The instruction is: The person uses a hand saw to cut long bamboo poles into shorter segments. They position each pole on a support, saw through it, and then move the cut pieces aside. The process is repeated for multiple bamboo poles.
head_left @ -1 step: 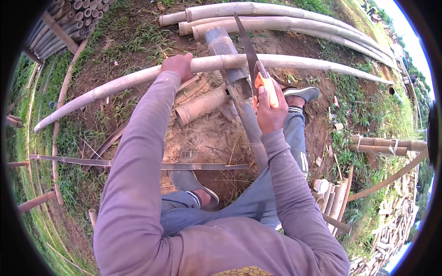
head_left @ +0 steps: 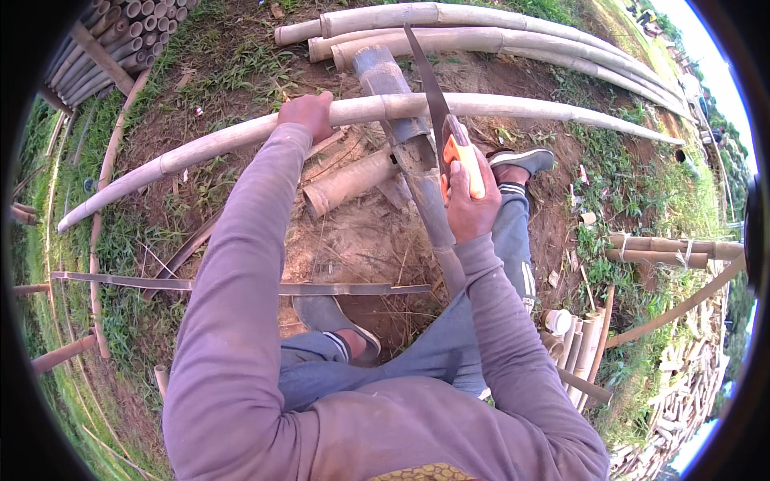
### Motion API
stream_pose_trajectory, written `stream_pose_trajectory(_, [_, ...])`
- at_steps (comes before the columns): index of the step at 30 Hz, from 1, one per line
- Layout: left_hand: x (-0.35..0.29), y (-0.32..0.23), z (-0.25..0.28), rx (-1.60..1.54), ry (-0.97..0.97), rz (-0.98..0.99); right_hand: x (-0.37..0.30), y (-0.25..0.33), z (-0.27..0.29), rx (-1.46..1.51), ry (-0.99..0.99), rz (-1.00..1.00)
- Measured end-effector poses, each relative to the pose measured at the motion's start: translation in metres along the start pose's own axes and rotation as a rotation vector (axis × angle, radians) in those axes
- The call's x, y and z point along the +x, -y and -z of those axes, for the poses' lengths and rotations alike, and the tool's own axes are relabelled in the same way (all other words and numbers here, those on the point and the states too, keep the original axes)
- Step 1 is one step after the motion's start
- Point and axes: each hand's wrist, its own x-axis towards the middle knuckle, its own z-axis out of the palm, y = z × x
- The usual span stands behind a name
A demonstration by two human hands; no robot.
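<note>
A long pale bamboo pole [head_left: 216, 143] lies crosswise before me, resting over a thick grey bamboo post [head_left: 433, 210] that slopes away from my legs. My left hand [head_left: 308, 115] is wrapped round the pole, left of the post. In my right hand [head_left: 472, 202] is a handsaw [head_left: 473, 167] with an orange grip, its dark blade pointing away from me. The blade crosses the pole just right of the post; how deep it sits in the bamboo, I cannot tell. A short bamboo piece [head_left: 349, 184] butts against the post's left side.
Several bamboo poles [head_left: 481, 38] lie beyond the held one. A split bamboo strip [head_left: 353, 289] crosses near my left foot [head_left: 341, 321]. Upright bamboo pieces [head_left: 589, 345] stand at my right, by tied bamboo rails [head_left: 662, 251]. Stacked bamboo [head_left: 144, 36] fills the far left.
My right hand and the saw have shifted slightly toward me, the blade still across the pole. My left hand keeps its grip on the pole.
</note>
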Motion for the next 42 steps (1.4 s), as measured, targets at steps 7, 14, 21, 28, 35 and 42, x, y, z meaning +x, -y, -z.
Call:
stream_pose_trajectory(7, [0.007,0.009,-0.002,-0.002,0.006,-0.008,-0.124,0.069,0.094,0.199,0.103,-0.24])
stream_pose_trajectory(14, [0.011,-0.002,-0.004,0.008,-0.023,-0.002,0.048,0.006,-0.01,0.164,0.054,-0.208])
stream_pose_trajectory(21, [0.001,0.007,-0.003,0.035,-0.003,-0.003,-0.083,0.056,0.067,0.001,0.113,-0.134])
stream_pose_trajectory(28, [0.004,0.004,-0.007,0.015,-0.029,-0.002,-0.027,0.03,0.021,0.183,0.068,-0.235])
stream_pose_trajectory(35, [0.005,-0.003,0.013,0.015,0.007,0.028,-0.006,0.024,0.017,0.112,0.064,-0.224])
stream_pose_trajectory(42, [0.005,-0.002,0.004,0.022,0.037,0.024,-0.102,0.076,0.091,0.059,0.138,-0.189])
